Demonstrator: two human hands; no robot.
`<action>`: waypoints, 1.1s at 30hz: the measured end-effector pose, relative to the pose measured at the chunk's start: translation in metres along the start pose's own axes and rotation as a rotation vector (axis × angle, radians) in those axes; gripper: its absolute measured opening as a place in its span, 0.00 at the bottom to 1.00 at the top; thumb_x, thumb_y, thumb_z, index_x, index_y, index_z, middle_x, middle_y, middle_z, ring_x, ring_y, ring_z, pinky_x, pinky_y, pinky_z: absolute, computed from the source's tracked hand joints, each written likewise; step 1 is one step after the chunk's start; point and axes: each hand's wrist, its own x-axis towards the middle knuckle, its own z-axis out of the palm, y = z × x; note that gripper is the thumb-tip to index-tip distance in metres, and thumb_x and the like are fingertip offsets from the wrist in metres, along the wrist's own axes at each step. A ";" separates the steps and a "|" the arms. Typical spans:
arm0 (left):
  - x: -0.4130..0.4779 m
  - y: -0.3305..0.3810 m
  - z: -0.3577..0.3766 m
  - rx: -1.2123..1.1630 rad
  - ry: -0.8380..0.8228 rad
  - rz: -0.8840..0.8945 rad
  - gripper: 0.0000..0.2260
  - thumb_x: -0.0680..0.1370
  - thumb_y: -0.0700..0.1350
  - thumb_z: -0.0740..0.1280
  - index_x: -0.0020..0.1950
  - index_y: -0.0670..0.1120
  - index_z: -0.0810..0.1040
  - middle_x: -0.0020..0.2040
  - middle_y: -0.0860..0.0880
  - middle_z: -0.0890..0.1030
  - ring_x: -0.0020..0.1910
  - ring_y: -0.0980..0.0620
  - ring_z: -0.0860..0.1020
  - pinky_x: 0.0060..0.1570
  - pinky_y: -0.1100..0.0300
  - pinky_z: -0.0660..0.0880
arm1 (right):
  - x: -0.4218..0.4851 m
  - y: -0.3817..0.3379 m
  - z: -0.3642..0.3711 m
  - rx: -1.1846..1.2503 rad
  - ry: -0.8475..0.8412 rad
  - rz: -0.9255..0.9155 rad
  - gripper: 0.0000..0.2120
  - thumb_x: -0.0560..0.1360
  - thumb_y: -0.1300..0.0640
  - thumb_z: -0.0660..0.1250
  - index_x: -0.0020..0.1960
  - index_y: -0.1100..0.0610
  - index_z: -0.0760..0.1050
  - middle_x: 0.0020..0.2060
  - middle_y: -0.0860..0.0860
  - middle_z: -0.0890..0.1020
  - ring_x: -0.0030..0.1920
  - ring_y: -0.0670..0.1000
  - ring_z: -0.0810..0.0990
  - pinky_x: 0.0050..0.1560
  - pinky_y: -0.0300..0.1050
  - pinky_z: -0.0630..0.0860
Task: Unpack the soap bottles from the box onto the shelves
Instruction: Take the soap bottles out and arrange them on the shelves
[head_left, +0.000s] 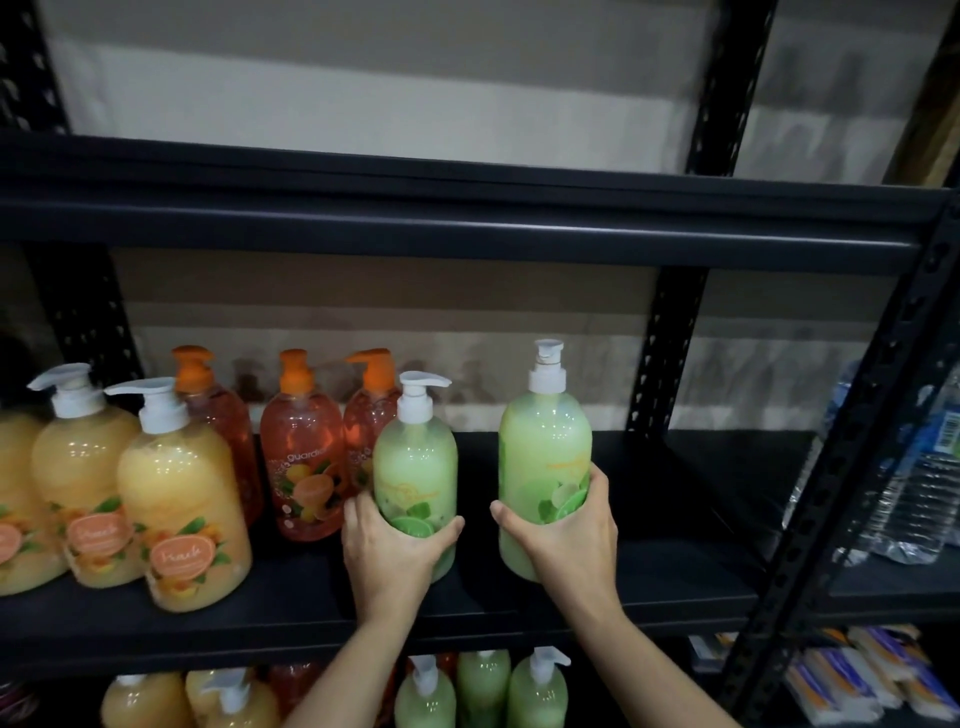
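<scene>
Two pale green soap bottles with white pumps stand upright over the black middle shelf (649, 582). My left hand (389, 551) grips the lower part of the left green bottle (415, 467). My right hand (566, 535) grips the lower part of the right green bottle (545, 447), which sits slightly farther right and looks taller. Whether their bases touch the shelf is hidden by my hands. The box is out of view.
On the same shelf to the left stand yellow-orange pump bottles (182, 499) and, behind them, red-orange bottles (304, 457). The shelf below holds more green bottles (535, 691) and yellow ones. Water bottles (919, 493) fill the neighbouring rack on the right, past a black upright (852, 467).
</scene>
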 end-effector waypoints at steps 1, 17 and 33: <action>0.000 0.000 0.000 0.003 0.001 -0.006 0.44 0.52 0.61 0.82 0.58 0.40 0.71 0.55 0.45 0.73 0.57 0.42 0.74 0.56 0.47 0.74 | 0.000 0.001 -0.001 -0.006 0.003 -0.001 0.45 0.55 0.40 0.82 0.65 0.44 0.64 0.55 0.43 0.76 0.57 0.46 0.76 0.55 0.42 0.74; 0.000 -0.002 0.001 0.045 0.018 -0.009 0.43 0.50 0.61 0.82 0.55 0.40 0.69 0.53 0.44 0.73 0.54 0.41 0.73 0.54 0.46 0.74 | 0.023 -0.001 0.002 0.005 -0.010 0.028 0.46 0.54 0.39 0.82 0.65 0.48 0.64 0.54 0.45 0.77 0.57 0.49 0.77 0.58 0.51 0.77; -0.001 -0.004 0.001 0.058 0.016 0.003 0.43 0.51 0.63 0.80 0.55 0.40 0.69 0.53 0.46 0.73 0.54 0.44 0.73 0.55 0.50 0.73 | 0.042 0.024 0.050 0.048 -0.085 0.021 0.48 0.56 0.47 0.84 0.68 0.54 0.65 0.51 0.47 0.79 0.51 0.49 0.80 0.47 0.39 0.74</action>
